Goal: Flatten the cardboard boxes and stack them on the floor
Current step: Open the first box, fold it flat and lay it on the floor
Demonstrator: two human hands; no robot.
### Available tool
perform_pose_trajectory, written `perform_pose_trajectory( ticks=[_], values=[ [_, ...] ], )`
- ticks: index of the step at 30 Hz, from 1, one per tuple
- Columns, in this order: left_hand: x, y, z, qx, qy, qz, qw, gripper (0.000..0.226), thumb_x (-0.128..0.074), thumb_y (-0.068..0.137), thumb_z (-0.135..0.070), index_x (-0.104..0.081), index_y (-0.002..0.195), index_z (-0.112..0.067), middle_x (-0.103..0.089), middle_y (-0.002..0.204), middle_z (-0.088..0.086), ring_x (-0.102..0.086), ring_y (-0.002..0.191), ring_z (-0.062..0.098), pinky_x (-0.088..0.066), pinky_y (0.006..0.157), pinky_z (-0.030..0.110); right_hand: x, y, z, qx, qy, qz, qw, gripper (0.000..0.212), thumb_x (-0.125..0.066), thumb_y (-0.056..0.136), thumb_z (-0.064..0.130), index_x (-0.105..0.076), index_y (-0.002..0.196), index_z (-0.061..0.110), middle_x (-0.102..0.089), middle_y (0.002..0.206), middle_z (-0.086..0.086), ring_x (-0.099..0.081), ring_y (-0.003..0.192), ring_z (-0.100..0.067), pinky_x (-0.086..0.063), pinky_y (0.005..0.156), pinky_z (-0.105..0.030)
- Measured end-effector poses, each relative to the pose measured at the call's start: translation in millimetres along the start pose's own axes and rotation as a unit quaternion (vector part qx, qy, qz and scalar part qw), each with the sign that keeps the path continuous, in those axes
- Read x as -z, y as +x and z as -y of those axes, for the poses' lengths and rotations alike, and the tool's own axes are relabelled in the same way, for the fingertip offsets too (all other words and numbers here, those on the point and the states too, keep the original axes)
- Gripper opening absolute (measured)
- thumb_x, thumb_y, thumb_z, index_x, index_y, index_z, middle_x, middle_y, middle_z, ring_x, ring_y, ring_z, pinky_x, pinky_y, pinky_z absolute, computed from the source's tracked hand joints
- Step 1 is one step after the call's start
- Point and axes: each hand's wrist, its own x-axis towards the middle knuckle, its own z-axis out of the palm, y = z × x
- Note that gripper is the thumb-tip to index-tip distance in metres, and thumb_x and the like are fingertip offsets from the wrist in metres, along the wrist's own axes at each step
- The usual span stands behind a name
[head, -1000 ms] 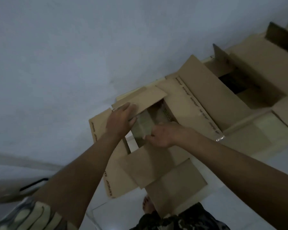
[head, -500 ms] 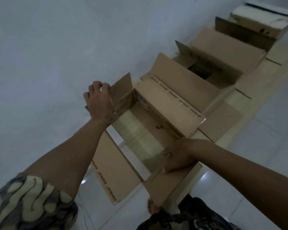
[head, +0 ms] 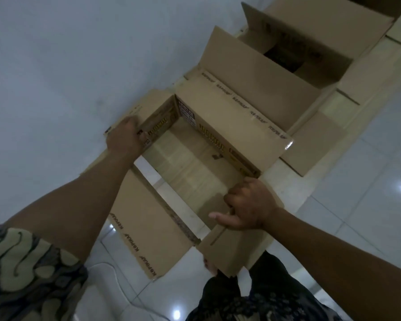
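Observation:
I hold a brown cardboard box (head: 232, 117) in front of me, open at both ends, so the white floor shows through it. All its flaps are spread outwards. My left hand (head: 125, 139) grips the far-left short wall at its rim, fingers over the edge. My right hand (head: 250, 205) grips the near-right short wall, fingers curled inside, thumb sticking out to the left. A second open cardboard box (head: 315, 35) stands further back along the wall, its inside dark.
A pale wall (head: 67, 54) runs along the left, close behind the boxes. White glossy floor tiles (head: 368, 181) lie to the right and below. My foot (head: 210, 266) and dark patterned clothing (head: 252, 302) are right under the held box.
My hands moved apart from the box's middle to its two short ends. The inner flaps swung out and the box opened into a full rectangle, now see-through to the floor.

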Motion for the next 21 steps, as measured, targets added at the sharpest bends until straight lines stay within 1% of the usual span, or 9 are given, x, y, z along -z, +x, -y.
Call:
perform_pose_trajectory(
  ticks=[2, 4, 8, 11, 13, 15, 17, 19, 21],
  values=[
    [-6.8, 2.8, 0.4, -0.006, -0.006, -0.020, 1.000, 0.025, -0.055, 0.094, -0.027, -0.060, 0.110, -0.009, -0.065, 0.103, 0.021, -0.062, 0.096, 0.040, -0.049, 0.071, 0.043, -8.9, 1.5, -2.3, 0.012, -0.003, -0.054, 0.998, 0.064, -0.051, 0.089, 0.065, -0.053, 0.046, 0.018, -0.049, 0.042, 0.000, -0.044, 0.039, -0.018, -0.032, 0.053, -0.027],
    [-13.3, 5.6, 2.8, -0.011, -0.014, -0.029, 0.999, 0.023, -0.053, 0.096, -0.026, -0.060, 0.099, -0.005, -0.065, 0.088, 0.024, -0.063, 0.081, 0.041, -0.045, 0.061, 0.039, -15.5, 5.0, -2.8, 0.014, -0.006, -0.093, 0.996, 0.061, -0.054, 0.088, 0.062, -0.051, 0.046, 0.018, -0.047, 0.043, 0.000, -0.042, 0.038, -0.019, -0.025, 0.054, -0.027],
    [-12.9, 7.5, 8.6, -0.026, -0.026, -0.027, 0.999, 0.023, -0.053, 0.097, -0.027, -0.057, 0.088, -0.006, -0.064, 0.078, 0.020, -0.061, 0.071, 0.038, -0.038, 0.057, 0.033, -20.1, 11.9, -3.4, 0.011, -0.017, -0.111, 0.994, 0.058, -0.055, 0.089, 0.059, -0.050, 0.047, 0.018, -0.046, 0.043, 0.000, -0.040, 0.038, -0.018, -0.020, 0.057, -0.028],
    [-6.1, 8.9, 8.5, -0.023, -0.055, -0.005, 0.998, 0.026, -0.052, 0.097, -0.033, -0.054, 0.083, -0.011, -0.065, 0.080, 0.019, -0.063, 0.076, 0.039, -0.039, 0.060, 0.033, -15.0, 9.7, -4.6, 0.000, -0.006, -0.077, 0.997, 0.056, -0.055, 0.091, 0.058, -0.053, 0.050, 0.019, -0.049, 0.047, 0.001, -0.043, 0.041, -0.018, -0.022, 0.057, -0.029],
    [2.0, 4.1, 7.1, 0.000, -0.086, 0.015, 0.996, 0.036, -0.047, 0.096, -0.049, -0.059, 0.093, -0.015, -0.068, 0.094, 0.015, -0.064, 0.089, 0.038, -0.046, 0.067, 0.036, -7.3, 4.2, -5.8, -0.031, 0.035, -0.073, 0.996, 0.051, -0.053, 0.094, 0.054, -0.058, 0.058, 0.018, -0.056, 0.056, 0.001, -0.049, 0.050, -0.018, -0.030, 0.059, -0.030],
    [11.5, -6.1, 8.3, 0.021, -0.094, 0.019, 0.995, 0.053, -0.041, 0.094, -0.061, -0.062, 0.117, -0.017, -0.066, 0.115, 0.013, -0.062, 0.105, 0.035, -0.051, 0.082, 0.043, 6.3, 2.6, -9.0, -0.098, 0.069, -0.085, 0.989, 0.040, -0.053, 0.097, 0.046, -0.066, 0.075, 0.015, -0.063, 0.075, -0.002, -0.057, 0.069, -0.019, -0.042, 0.069, -0.036],
    [20.2, -17.7, 13.5, 0.046, -0.075, 0.002, 0.996, 0.055, -0.041, 0.093, -0.062, -0.062, 0.116, -0.016, -0.065, 0.116, 0.013, -0.060, 0.108, 0.035, -0.047, 0.087, 0.044, 20.6, 5.7, -17.5, -0.186, 0.045, -0.111, 0.975, 0.032, -0.050, 0.098, 0.040, -0.069, 0.094, 0.013, -0.066, 0.096, -0.004, -0.059, 0.092, -0.023, -0.043, 0.085, -0.041],
    [25.1, -29.9, 19.8, 0.077, -0.055, 0.000, 0.995, 0.059, -0.039, 0.090, -0.066, -0.060, 0.108, -0.014, -0.064, 0.113, 0.014, -0.060, 0.106, 0.035, -0.047, 0.088, 0.046, 34.0, 11.5, -28.3, -0.282, 0.019, -0.130, 0.950, 0.033, -0.049, 0.098, 0.040, -0.066, 0.109, 0.014, -0.063, 0.114, -0.007, -0.055, 0.109, -0.027, -0.036, 0.095, -0.041],
    [27.6, -41.2, 26.3, 0.125, -0.032, 0.011, 0.992, 0.069, -0.035, 0.087, -0.073, -0.055, 0.119, -0.016, -0.060, 0.124, 0.016, -0.055, 0.117, 0.036, -0.040, 0.099, 0.055, 42.4, 18.3, -37.8, -0.360, 0.023, -0.124, 0.925, 0.039, -0.051, 0.098, 0.040, -0.056, 0.126, 0.013, -0.054, 0.132, -0.011, -0.047, 0.123, -0.030, -0.034, 0.101, -0.045]
  ],
)
